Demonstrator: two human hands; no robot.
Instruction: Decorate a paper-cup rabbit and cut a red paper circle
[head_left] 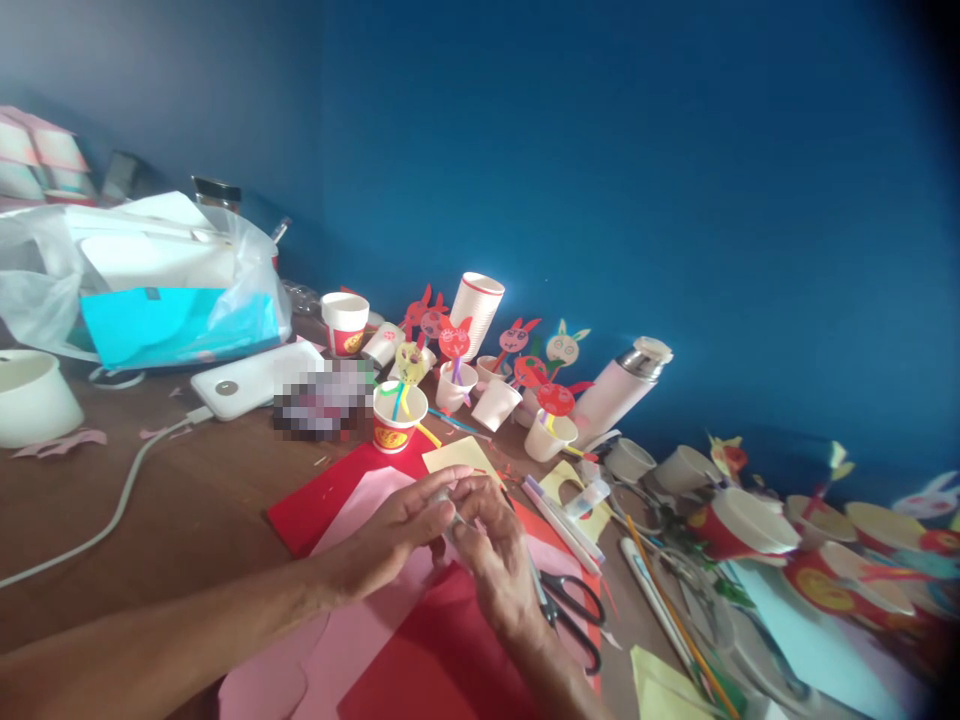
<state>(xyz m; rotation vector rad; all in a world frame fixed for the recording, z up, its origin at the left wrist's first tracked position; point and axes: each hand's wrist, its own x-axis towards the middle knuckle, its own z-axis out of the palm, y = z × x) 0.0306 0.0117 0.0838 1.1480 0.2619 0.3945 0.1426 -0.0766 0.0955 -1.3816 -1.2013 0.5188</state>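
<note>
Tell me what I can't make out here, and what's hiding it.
All in the head view:
Small pale item: mostly covered by the left hand and right hand.
Scissors: blades largely behind the right hand.
Pixelated patch: masks whatever lies beneath.
Leftmost white cup: cut by left edge.
White rabbit cutout, far right: features blurred.

The one head-worn camera looks forward and down over the table (202, 500), facing the wall (600, 150) across the upper frame. It sits close behind the left hand (412, 515) and right hand (495, 555), lower centre.
</note>
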